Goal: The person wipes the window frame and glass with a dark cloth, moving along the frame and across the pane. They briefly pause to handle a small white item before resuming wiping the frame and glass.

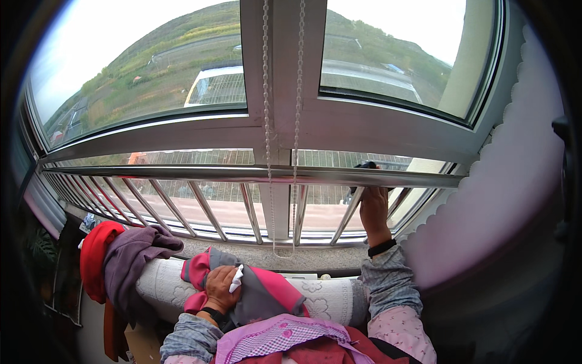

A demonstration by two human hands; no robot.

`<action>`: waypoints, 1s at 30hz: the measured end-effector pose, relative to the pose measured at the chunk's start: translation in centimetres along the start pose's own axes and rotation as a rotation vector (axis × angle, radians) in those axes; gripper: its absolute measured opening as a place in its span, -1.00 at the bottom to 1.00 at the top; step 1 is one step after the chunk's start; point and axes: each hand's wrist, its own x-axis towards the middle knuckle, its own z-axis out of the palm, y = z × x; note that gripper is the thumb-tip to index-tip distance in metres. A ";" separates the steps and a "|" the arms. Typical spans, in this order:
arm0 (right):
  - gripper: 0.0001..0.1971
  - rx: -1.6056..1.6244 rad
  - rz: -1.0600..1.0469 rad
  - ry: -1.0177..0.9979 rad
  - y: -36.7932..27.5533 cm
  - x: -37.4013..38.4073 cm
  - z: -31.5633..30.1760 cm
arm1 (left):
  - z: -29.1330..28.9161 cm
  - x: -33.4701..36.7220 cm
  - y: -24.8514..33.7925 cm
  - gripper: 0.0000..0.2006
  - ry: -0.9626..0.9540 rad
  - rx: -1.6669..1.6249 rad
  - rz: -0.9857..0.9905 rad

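Note:
My left hand (221, 288) rests at the lower middle on a pink and grey garment (270, 297), fingers curled. A crumpled white tissue or cloth scrap (236, 279) pokes out from between them. The garment lies over a white patterned cover (327, 300) on a long ledge-like surface below the window. My right hand (374, 209) reaches up to the metal railing (212, 175) near its right end, partly behind the bars. Its fingers close around a dark object (365, 164) that shows above and below the top rail. The rail hides most of this object, so its kind is unclear.
Two bead chains (297, 109) hang in front of the window frame (357, 121). A red cloth (100, 261) and a purple cloth (130, 252) are draped at the left end of the cover. A pinkish curtain (497, 200) hangs at the right. A cardboard box (144, 346) stands lower left.

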 end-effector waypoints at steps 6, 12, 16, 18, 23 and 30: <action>-0.54 0.643 0.522 -0.151 -0.3 -6.7 -7.2 | 0.0 0.1 -0.1 -0.61 0.036 -0.024 0.032; -0.57 0.987 0.796 0.039 0.3 -6.2 -17.4 | 0.2 0.4 -0.2 -0.65 0.054 -0.049 0.061; -0.52 1.304 0.750 0.449 1.1 -1.0 -22.1 | 0.2 0.1 -0.3 -0.65 0.051 -0.050 0.064; -0.50 1.525 0.586 0.530 1.7 2.4 -24.3 | 0.2 0.0 -0.3 -0.64 0.045 -0.043 0.053; -0.53 1.559 0.175 0.522 1.0 8.2 -27.2 | 0.2 -0.1 -0.2 -0.64 0.053 -0.031 0.043; -0.57 0.588 0.296 0.506 1.1 0.5 -17.2 | 0.2 0.0 -0.2 -0.67 0.073 -0.025 0.046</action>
